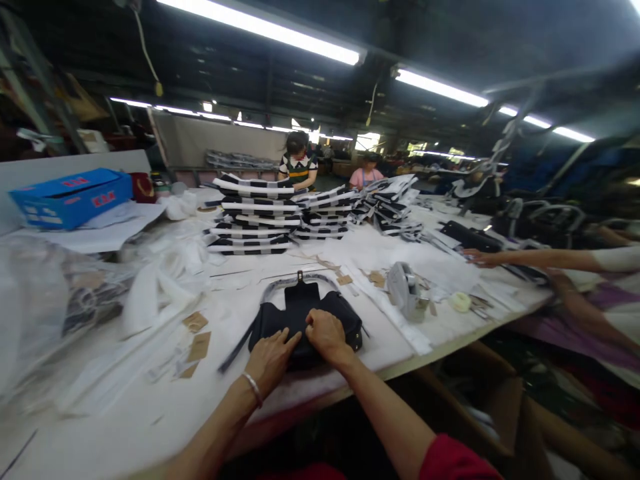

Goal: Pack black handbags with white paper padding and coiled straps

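A black handbag (280, 318) lies on the white-covered table in front of me, its flap folded up and away from me. A small metal clasp piece (300, 276) shows at the flap's far tip. The bag's handle (327, 281), wrapped in pale film, arches behind it, and a dark strap (236, 348) trails off to the left. My left hand (271, 357) rests on the near left part of the bag, fingers stretched out over it. Beside it, my right hand (327, 335) has its fingers curled against the bag's near edge; the fingertips are partly hidden.
Stacks of black-and-white wrapped pieces (255, 217) stand farther back. A tape dispenser (404, 290) and a tape roll (460, 302) lie to the right, near a co-worker's hand (485, 259). Brown tags (199, 345) and clear plastic lie left, a blue box (73, 199) beyond.
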A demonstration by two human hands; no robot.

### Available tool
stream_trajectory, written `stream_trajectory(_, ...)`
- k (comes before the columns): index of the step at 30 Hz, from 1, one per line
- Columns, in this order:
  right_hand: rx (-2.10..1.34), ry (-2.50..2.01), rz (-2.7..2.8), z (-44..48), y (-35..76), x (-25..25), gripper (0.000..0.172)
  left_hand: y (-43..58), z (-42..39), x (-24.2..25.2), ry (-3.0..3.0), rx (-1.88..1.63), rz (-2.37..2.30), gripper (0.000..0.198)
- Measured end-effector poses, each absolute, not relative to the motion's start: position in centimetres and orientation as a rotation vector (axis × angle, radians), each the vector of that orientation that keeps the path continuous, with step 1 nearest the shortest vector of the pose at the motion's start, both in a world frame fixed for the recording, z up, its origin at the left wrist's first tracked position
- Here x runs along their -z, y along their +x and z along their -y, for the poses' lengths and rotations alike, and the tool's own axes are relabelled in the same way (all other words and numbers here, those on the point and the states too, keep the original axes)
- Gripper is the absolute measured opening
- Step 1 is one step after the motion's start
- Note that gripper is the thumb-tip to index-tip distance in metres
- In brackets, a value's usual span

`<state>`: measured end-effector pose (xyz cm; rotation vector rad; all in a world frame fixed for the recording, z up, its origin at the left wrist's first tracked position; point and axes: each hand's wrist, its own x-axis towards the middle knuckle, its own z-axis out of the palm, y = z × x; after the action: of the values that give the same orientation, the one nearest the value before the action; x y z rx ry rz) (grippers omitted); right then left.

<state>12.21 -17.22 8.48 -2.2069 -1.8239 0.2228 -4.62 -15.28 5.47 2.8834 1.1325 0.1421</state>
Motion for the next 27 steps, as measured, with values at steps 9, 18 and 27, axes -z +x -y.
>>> stream_trajectory(9,0.013,-2.087,1.847,16.9,11.7,-4.4,0.019,-2.0,16.7,-5.9,2.96,-0.004,-1.137,0.058)
stream_trajectory(18,-0.144,-2.048,1.99,17.3,11.6,-6.1,0.024,-2.0,17.3,-4.9,3.01,0.016,-1.182,0.06)
stream_trajectory(27,-0.12,-1.786,2.34,20.8,17.1,-8.7,0.074,-1.9,16.1,-8.0,2.892,0.065,-1.089,0.057)
